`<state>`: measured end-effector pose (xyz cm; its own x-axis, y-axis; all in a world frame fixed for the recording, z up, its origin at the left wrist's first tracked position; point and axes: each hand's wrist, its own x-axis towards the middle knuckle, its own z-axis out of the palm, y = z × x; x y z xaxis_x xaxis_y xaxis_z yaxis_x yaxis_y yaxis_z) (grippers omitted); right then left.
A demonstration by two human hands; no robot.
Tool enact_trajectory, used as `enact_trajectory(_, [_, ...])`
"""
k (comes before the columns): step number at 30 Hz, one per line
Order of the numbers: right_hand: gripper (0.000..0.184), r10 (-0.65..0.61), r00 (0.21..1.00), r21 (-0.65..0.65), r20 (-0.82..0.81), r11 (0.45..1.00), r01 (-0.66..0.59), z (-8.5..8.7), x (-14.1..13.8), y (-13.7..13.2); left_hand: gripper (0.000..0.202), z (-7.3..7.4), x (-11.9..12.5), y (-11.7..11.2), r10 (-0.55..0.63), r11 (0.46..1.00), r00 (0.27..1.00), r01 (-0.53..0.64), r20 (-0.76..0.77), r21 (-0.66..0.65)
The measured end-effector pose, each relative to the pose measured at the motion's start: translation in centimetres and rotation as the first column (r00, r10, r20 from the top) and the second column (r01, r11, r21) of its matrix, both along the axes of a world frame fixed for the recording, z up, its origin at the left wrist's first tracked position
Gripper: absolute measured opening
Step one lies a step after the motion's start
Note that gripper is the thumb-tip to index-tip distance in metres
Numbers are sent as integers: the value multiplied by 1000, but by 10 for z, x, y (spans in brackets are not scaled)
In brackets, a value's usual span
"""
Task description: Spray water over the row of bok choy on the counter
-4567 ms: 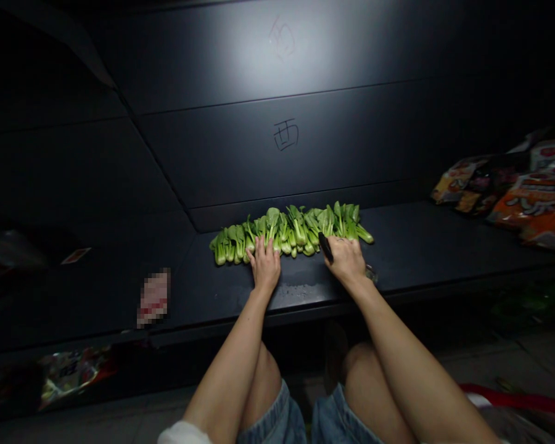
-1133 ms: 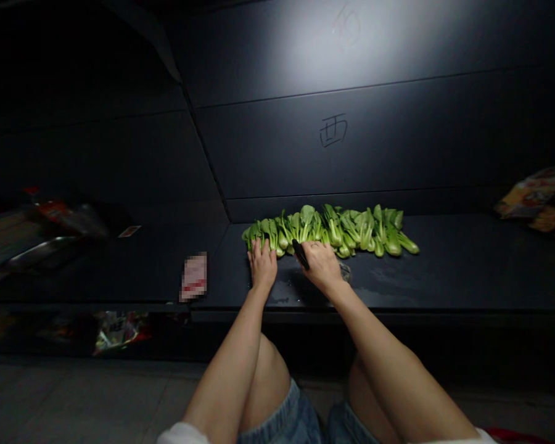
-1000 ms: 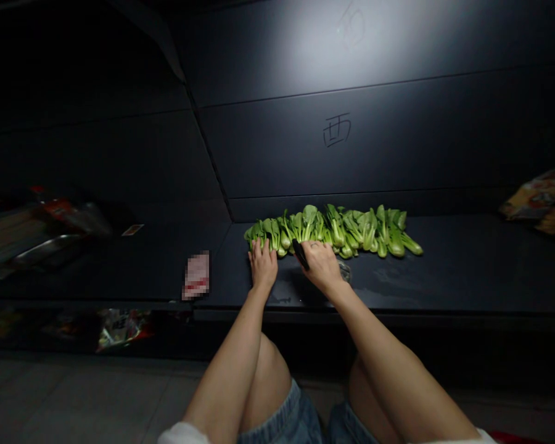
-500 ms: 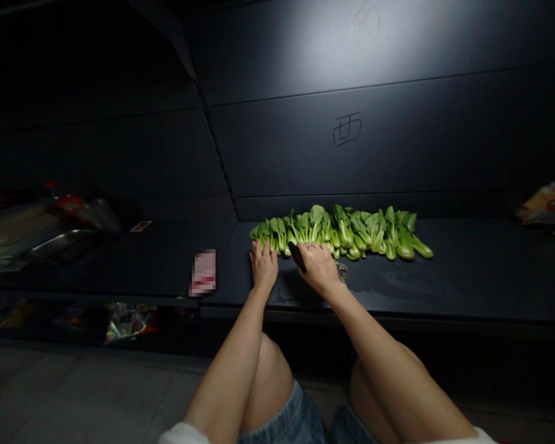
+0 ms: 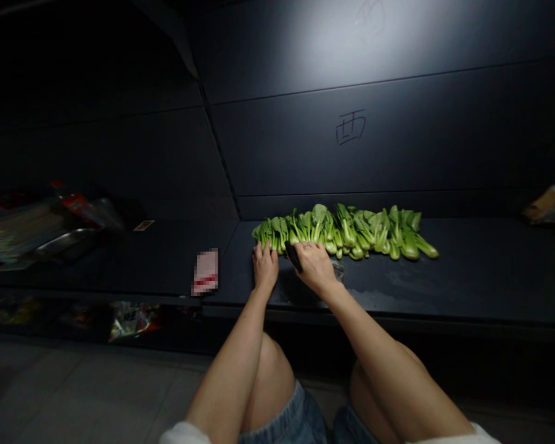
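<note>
Slim black object [image 5: 293,256], possibly handle, is gripped by right hand [image 5: 315,266]; pale-stemmed green bok choy [image 5: 320,227], touched by unclenched left hand [image 5: 265,267], could be skewed by overpressing.

Left fingers [image 5: 267,251] at leafy greens [image 5: 349,234], right fingers [image 5: 308,248] around black object [image 5: 293,256] (partly visible)

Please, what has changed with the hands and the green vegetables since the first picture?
Both hands moved left along the row of green vegetables: the left hand to its left end, the right hand from near the right end to left of its middle. The right hand still holds the black object; the vegetables still lie on the dark shelf.
</note>
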<state>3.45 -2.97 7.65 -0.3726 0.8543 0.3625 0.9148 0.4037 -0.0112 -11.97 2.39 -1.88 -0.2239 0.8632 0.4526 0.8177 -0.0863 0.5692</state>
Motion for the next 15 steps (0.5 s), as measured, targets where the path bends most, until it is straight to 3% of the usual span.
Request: enact_trajectory(15, [21, 90, 996, 18, 18, 996, -91, -2, -12, 2, 46, -7, -2, 3, -35, 999, 992, 34, 122, 9])
